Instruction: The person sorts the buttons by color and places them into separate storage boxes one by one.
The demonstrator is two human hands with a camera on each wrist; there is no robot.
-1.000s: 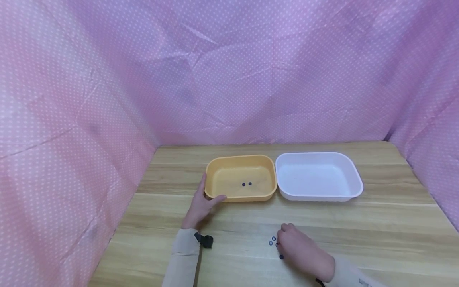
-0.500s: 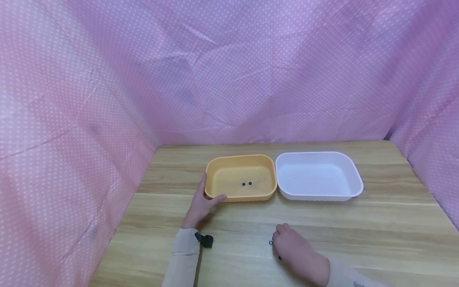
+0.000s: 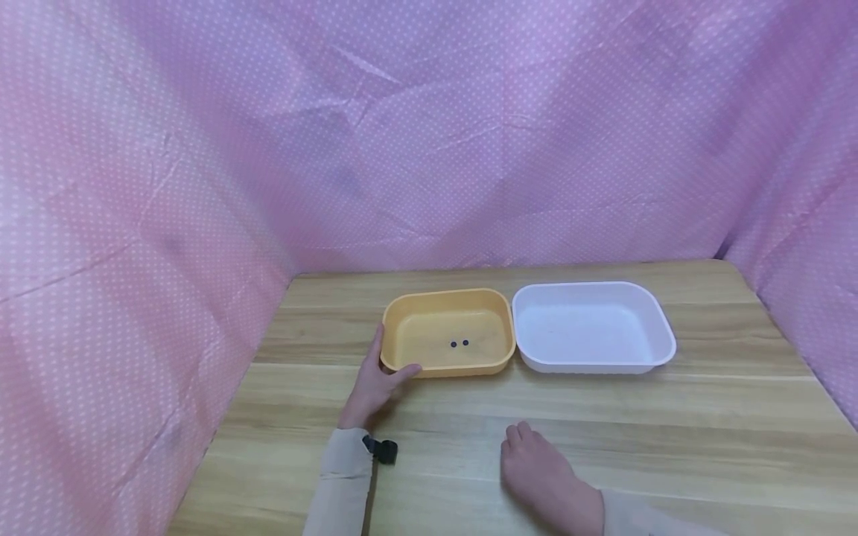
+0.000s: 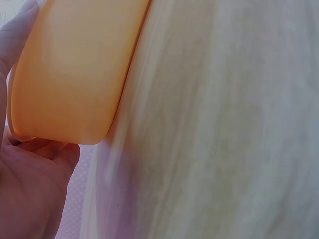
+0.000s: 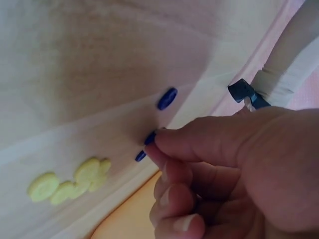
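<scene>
In the right wrist view, my right hand [image 3: 539, 473] pinches a small blue button [image 5: 150, 138] between thumb and forefinger, low over the wooden table. One blue button [image 5: 167, 98] lies to one side of the fingertips, and another blue button [image 5: 140, 156] lies close on the other side. From the head view the hand hides these. My left hand [image 3: 371, 383] holds the near left corner of a yellow plastic tub [image 3: 462, 371], thumb along the front rim and fingers round the left wall. Two dark buttons [image 3: 459, 344] lie on the tub's floor.
A white plastic tub [image 3: 596, 368] stands right beside the yellow one. Several yellow buttons [image 5: 84, 174] lie in a cluster on the table [image 3: 429, 461] near my right hand. Pink dotted cloth [image 3: 469, 149] hangs behind and at both sides.
My right hand has moved a little left over the buttons on the table, which it now covers in the head view. The left hand and both tubs keep their places.
</scene>
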